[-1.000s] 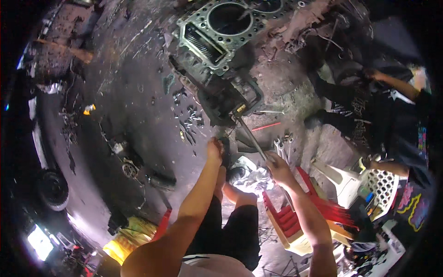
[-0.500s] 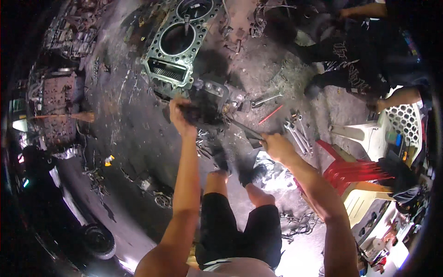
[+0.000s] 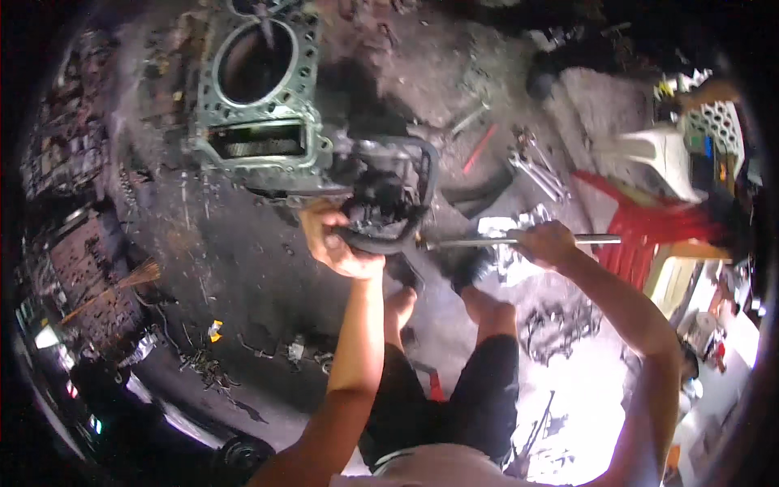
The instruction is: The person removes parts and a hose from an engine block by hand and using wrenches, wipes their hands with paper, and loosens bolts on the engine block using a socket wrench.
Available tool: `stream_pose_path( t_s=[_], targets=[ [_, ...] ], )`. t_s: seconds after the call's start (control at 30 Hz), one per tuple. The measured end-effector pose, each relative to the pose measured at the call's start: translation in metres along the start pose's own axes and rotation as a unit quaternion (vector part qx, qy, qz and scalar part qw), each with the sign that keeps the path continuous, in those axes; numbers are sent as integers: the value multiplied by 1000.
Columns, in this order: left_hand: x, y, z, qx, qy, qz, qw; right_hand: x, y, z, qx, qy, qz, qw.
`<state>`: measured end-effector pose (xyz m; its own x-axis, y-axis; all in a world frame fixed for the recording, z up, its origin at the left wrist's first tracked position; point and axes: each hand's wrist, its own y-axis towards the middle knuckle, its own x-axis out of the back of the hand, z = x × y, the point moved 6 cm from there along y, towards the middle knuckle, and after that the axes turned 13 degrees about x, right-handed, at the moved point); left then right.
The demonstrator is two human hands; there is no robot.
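Observation:
My left hand (image 3: 342, 243) is closed around the near left corner of a thick, dark, curved frame (image 3: 430, 174) at the near end of a metal engine block (image 3: 312, 114). Dark machine parts (image 3: 381, 199) sit inside that frame. My right hand (image 3: 548, 245) grips a long, straight metal bar (image 3: 479, 242) partway along it. The bar lies nearly level across the view, and its left end meets the near right corner of the frame. What joins them there is too small to tell. On top of the block, a large round cylinder bore (image 3: 256, 63) and a rectangular opening (image 3: 258, 144) show.
Several wrenches (image 3: 540, 174) and a red rod (image 3: 480, 148) lie on the floor to the right. Beyond are a red plastic chair (image 3: 641, 235) and a white chair (image 3: 661, 162). A perforated metal part (image 3: 93, 260) and a broom (image 3: 142, 274) are at left. My feet stand just below the frame.
The view has shifted, bringing the block further left. The bar has swung from slanting to nearly level, my right hand with it. My left hand, blurred before, now clasps the frame.

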<state>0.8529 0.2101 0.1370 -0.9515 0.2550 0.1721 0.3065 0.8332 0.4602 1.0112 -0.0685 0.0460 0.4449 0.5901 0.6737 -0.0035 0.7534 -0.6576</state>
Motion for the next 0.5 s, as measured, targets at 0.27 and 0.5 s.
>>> stream_pose_path(
  t_s=[0.27, 0.5],
  targets=[
    [11, -3, 45, -23, -70, 13, 997, -217, 63, -62, -86, 110, -112, 984],
    [48, 28, 62, -53, -180, 139, 972, -311, 165, -109, -125, 151, -123, 973]
  ],
)
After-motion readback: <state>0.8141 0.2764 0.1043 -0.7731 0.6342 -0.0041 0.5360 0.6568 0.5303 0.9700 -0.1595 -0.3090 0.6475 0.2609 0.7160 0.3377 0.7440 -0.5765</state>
